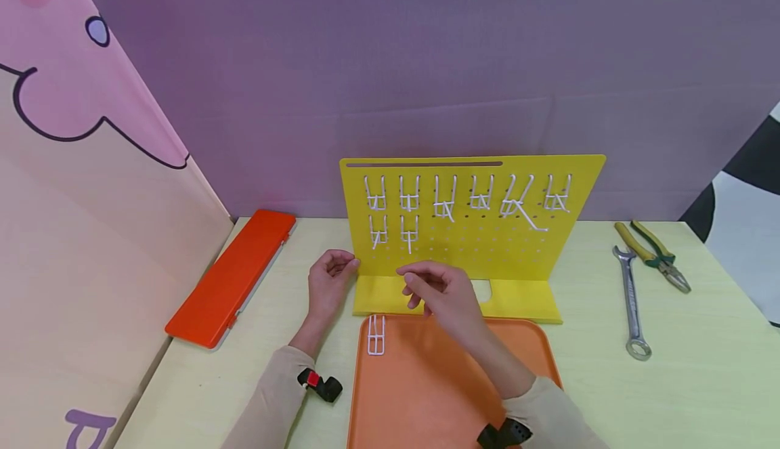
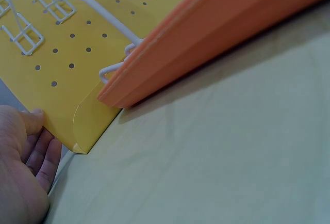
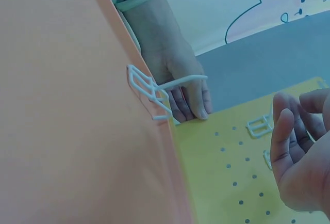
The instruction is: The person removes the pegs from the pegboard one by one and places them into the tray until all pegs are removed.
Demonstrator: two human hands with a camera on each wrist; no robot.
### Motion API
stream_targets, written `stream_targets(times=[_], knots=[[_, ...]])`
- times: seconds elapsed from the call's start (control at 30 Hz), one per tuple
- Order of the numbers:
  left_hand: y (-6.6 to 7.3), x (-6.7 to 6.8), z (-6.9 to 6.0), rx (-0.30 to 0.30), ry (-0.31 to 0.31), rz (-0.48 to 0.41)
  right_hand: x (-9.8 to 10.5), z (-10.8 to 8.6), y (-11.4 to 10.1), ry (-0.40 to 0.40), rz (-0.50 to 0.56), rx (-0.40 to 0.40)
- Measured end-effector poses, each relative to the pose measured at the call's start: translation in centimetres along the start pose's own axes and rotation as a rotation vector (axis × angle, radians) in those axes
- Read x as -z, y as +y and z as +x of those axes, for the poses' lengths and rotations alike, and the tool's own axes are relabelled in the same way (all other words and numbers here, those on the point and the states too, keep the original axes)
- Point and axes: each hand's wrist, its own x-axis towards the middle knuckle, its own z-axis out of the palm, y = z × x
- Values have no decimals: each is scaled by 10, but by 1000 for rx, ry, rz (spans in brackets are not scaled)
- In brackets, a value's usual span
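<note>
A yellow pegboard [image 1: 481, 252] stands upright on its own base, with several white wire hooks [image 1: 409, 236] hung in two rows. At its lower left edge my left hand [image 1: 329, 285] pinches the board, thumb on the front face and the other fingers behind, as the left wrist view shows. My right hand [image 1: 449, 300] hovers before the board's lower middle, fingers loosely bent and nothing between them [image 3: 304, 157]. One loose white hook [image 3: 149, 86] lies at the far left corner of the orange tray [image 1: 420, 408], its prong sticking up in the right wrist view.
The tray lies directly in front of the pegboard base. A long red case [image 1: 234, 280] is at the left, near the wall. To the right are a combination wrench [image 1: 632, 307] and pliers with green and yellow handles [image 1: 655, 252]. A purple cloth [image 1: 390, 83] hangs behind the table.
</note>
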Motion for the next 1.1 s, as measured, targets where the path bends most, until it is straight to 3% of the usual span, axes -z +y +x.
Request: stream_targets(times=[0.47, 0.7, 1.1], knots=[[0, -1, -1, 15, 5, 20, 10, 6, 3, 98, 49, 115], [-1, -1, 0, 14, 6, 10, 7, 13, 6, 116, 120, 106], [0, 1, -1, 7, -8, 17, 3, 25, 16, 88, 92, 46]])
